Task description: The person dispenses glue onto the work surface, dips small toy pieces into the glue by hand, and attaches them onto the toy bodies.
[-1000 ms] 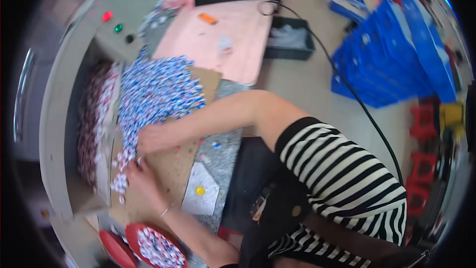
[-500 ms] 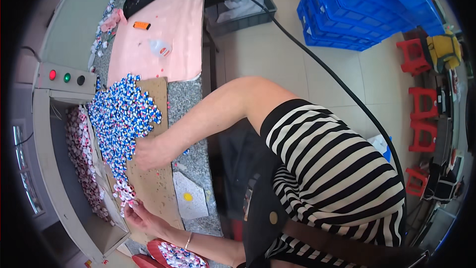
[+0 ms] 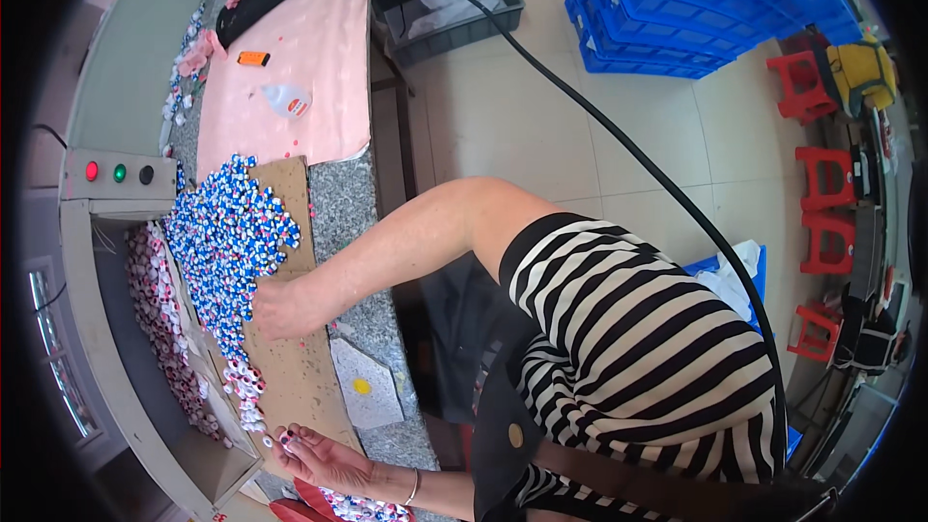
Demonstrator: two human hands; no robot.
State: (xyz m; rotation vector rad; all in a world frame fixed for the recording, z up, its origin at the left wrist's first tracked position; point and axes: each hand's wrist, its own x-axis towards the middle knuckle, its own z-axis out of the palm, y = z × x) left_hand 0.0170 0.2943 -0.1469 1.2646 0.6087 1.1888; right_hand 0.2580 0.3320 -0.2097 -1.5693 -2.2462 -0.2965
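A heap of tiny blue-and-white pieces (image 3: 227, 242) lies on a brown board (image 3: 290, 377). My right hand (image 3: 280, 309), at the heap's near edge, is curled downward; its fingertips and anything they hold are hidden. My left hand (image 3: 324, 459), a bracelet on its wrist, is lower in the picture. Its thumb and fingers are closed on small white pieces with red and dark marks (image 3: 288, 439). Beside those fingers, a short trail of similar white-and-red pieces (image 3: 245, 382) runs down from the heap.
A grey box frame (image 3: 116, 300) with a control panel (image 3: 121, 174) holds more white-and-red pieces. A red dish (image 3: 314, 498) of pieces sits under my left forearm. A pink cloth (image 3: 309, 58) bears a bottle (image 3: 287, 100). Blue crates (image 3: 648, 19) and red stools (image 3: 826, 179) stand behind.
My left hand has drawn back from the white-and-red trail, towards me and lower in the picture, with pieces in its fingers. My right hand stays at the heap's edge. The whole view has shifted slightly.
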